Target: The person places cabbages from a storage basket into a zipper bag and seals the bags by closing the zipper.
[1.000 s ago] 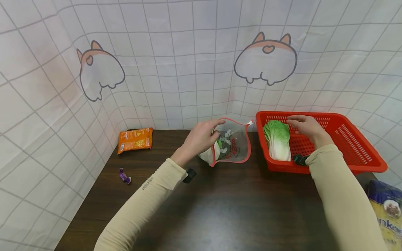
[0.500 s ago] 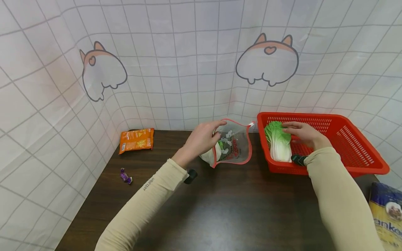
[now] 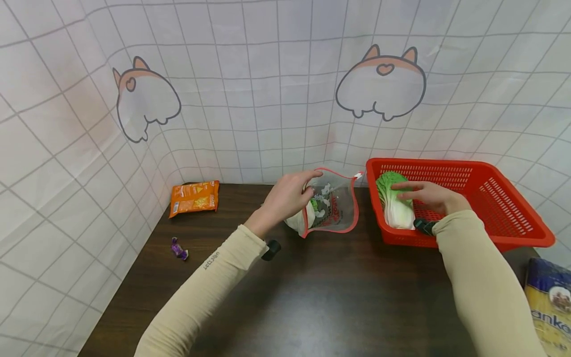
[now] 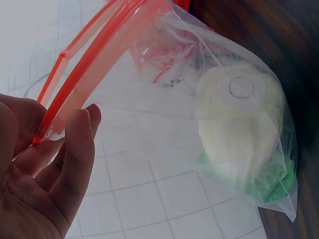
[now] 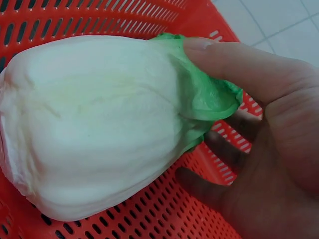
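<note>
My left hand [image 3: 287, 196] holds the red-edged mouth of a clear zip bag [image 3: 336, 206], its fingers at the red rim [image 4: 75, 84] in the left wrist view. Inside the bag lies a napa cabbage [image 4: 239, 119], pale stem and green leaves showing through the plastic. My right hand [image 3: 430, 196] reaches over another napa cabbage [image 3: 398, 206] in the red basket [image 3: 468, 243]. In the right wrist view the thumb lies at this cabbage's green leaf end [image 5: 212, 94], while the other fingers extend spread along its far side, partly hidden by the leaves.
On the dark table [image 3: 308, 297], an orange snack packet [image 3: 194, 198] lies at the back left and a purple wrapped candy [image 3: 179, 249] in front of it. A blue and yellow packet [image 3: 550, 302] stands at the right edge. A grid-patterned curtain [image 3: 250, 99] closes off the back.
My right hand has moved left inside the basket, from beside the cabbage to over its leafy end. The left hand stays at the bag's mouth.
</note>
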Demonstrator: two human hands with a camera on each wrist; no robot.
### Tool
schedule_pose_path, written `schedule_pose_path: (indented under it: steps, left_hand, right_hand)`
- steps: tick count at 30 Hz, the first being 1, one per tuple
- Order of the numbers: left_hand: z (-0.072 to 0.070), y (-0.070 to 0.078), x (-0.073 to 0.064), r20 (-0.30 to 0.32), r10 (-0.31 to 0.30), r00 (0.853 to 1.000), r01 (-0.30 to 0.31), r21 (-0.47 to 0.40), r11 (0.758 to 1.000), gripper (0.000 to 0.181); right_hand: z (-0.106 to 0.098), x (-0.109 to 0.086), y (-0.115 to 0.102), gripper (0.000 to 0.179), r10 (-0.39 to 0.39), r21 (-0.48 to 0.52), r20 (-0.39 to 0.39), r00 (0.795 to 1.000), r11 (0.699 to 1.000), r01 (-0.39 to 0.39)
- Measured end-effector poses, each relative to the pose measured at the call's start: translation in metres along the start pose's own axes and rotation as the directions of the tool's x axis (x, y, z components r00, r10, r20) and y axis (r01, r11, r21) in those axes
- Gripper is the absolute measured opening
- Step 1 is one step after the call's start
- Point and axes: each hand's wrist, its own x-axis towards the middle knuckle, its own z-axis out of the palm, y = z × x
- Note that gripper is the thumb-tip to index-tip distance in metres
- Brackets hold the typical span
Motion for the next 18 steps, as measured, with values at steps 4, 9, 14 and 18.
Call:
schedule_pose_path:
  steps: [4,9,14,18]
  left_hand:
    - [0.000,0.000,0.000,0.000,0.004,1.000,-0.004,-0.003,1.000,0.042]
    - [0.001,0.000,-0.001,-0.001,0.003,1.000,-0.003,-0.005,1.000,0.042]
    - [0.003,0.000,0.000,-0.005,0.011,1.000,-0.011,-0.007,1.000,0.042]
    - [0.004,0.001,0.000,-0.001,0.013,1.000,-0.013,-0.012,1.000,0.042]
  right_hand:
    - [0.001,0.000,0.000,0.065,0.009,-0.012,0.023,1.000,1.000,-0.009]
    - [0.002,0.001,0.004,0.069,0.052,0.010,0.054,0.997,0.999,-0.053]
    - [0.000,0.002,0.009,0.073,0.106,0.033,0.065,0.992,0.994,-0.109]
    - [-0.001,0.002,0.011,0.073,0.103,0.027,0.075,0.992,0.994,-0.105]
